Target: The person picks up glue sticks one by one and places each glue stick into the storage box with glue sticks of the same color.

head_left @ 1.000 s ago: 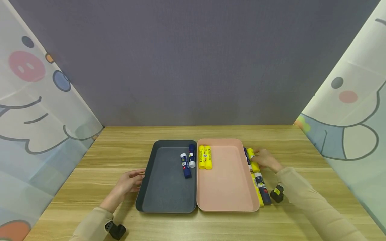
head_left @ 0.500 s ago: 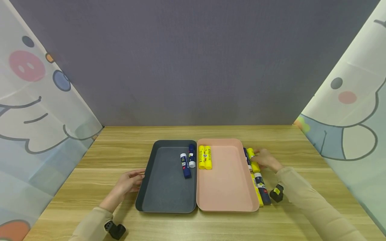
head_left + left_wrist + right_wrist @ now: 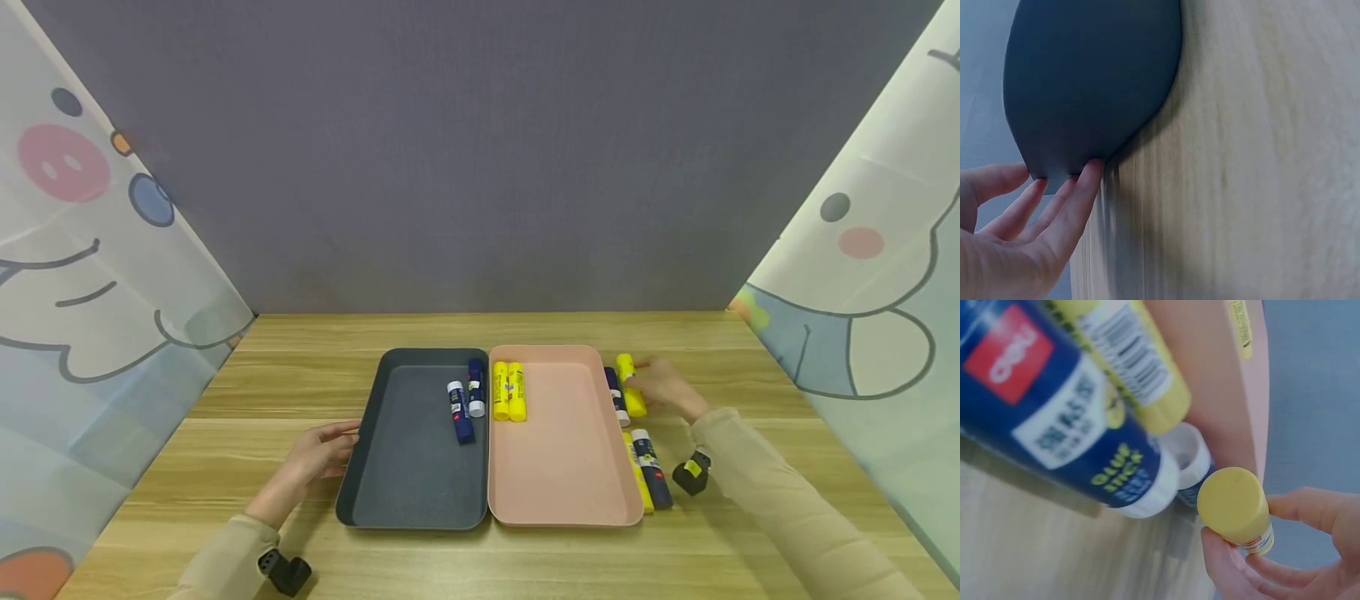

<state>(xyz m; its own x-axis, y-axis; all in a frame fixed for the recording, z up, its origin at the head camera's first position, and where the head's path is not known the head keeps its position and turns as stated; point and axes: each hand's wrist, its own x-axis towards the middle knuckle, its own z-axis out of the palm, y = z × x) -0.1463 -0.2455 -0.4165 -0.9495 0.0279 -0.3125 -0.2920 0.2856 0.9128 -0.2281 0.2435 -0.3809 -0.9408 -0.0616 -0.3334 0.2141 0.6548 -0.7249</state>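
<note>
My right hand (image 3: 660,387) pinches a yellow glue stick (image 3: 634,395) beside the right wall of the pink tray (image 3: 566,467). In the right wrist view, thumb and fingers hold this yellow glue stick (image 3: 1235,503) around its barrel, its round end facing the camera. A navy glue stick (image 3: 617,398) with a white cap lies just left of it. Nearer me lie another navy glue stick (image 3: 651,468) and a yellow one (image 3: 637,475), against the pink tray. My left hand (image 3: 318,454) touches the left side of the dark grey tray (image 3: 1094,81) with extended fingertips.
Two navy glue sticks (image 3: 461,412) lie inside the dark grey tray (image 3: 412,500). Two yellow glue sticks (image 3: 517,392) lie side by side in the pink tray's back left corner. A grey panel (image 3: 480,167) stands behind the wooden table (image 3: 337,333).
My right hand has shifted the yellow glue stick slightly toward the back, leaving more of the navy one beside it visible. The left hand and both trays have stayed in place.
</note>
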